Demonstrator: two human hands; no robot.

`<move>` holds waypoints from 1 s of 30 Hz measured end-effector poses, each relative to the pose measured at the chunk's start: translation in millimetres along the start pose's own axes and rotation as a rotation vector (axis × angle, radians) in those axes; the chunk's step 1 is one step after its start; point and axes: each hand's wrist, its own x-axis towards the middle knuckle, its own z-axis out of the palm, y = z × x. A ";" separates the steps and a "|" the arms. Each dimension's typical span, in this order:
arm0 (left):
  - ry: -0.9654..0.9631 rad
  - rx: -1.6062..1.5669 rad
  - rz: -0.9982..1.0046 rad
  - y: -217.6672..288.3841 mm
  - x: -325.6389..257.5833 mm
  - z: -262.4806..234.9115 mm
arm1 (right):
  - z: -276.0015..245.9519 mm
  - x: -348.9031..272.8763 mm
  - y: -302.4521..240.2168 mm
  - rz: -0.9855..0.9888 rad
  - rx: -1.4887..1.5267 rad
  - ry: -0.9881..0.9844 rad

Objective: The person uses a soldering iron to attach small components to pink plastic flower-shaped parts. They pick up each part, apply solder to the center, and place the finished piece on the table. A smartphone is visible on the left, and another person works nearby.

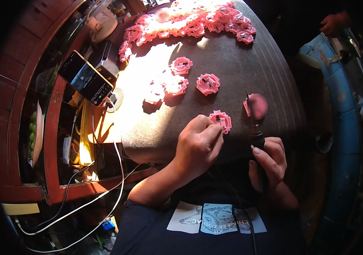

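My right hand (270,163) grips a soldering iron (256,136) by its dark handle, the thin tip pointing away from me. The tip passes over a pink plastic casing (246,108) near the table's right side; a blurred pink round patch covers part of it. Closed in a pinch, my left hand (200,140) is at the near edge of another pink casing (221,121) with small dark and pale parts inside. Its fingertips are partly hidden, so what they pinch cannot be made out. Farther out lies one more open casing (208,84).
Several casings (181,66) lie mid-table, some in glaring sunlight. A heap of them (194,25) covers the far end of the grey table (241,63). At left, a phone (86,77) stands with a white cable (120,170) hanging down. Another person's hand (334,24) shows far right.
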 end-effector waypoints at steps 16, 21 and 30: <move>-0.024 0.048 -0.010 -0.6 -1.2 -1.8 | 22.2 17.8 25.4 0.087 -0.112 -0.071; -0.018 0.050 -0.006 -1.6 -2.1 -0.9 | 24.0 15.1 30.6 0.193 -0.284 -0.106; 0.004 0.058 0.013 -3.0 -1.5 0.0 | 30.5 22.7 20.5 0.162 -0.070 -0.187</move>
